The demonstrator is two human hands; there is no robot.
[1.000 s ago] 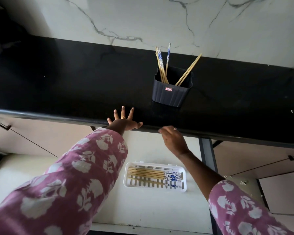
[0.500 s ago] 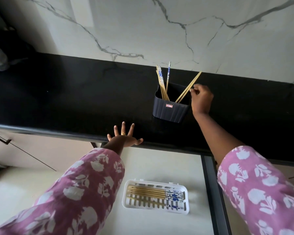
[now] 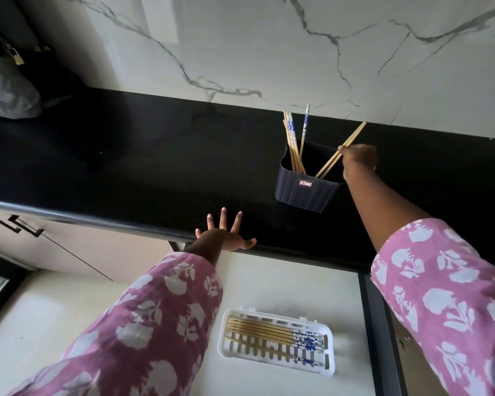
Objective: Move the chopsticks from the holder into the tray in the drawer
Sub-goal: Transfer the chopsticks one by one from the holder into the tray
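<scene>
Falling soft and diffuse across the whole view. Glowing brightest on the marble wall [image 3: 240, 38], showing a paler rectangular patch near its upper left. Sinking into near-black on the counter [image 3: 126, 155], leaving only a thin sheen along its rounded front edge. Throwing a faint dark pool just in front of the holder [image 3: 294, 195]. Dimming toward the upper left corner. Bowing straight lines near the borders. Smearing the left sleeve [image 3: 143, 332] at the bottom, rendering the tray [image 3: 222, 338] and its slots crisply.

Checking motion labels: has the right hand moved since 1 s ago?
Yes. The right hand went from the black counter's front edge back to the holder's right side, where it now pinches the two plain chopsticks.
</scene>
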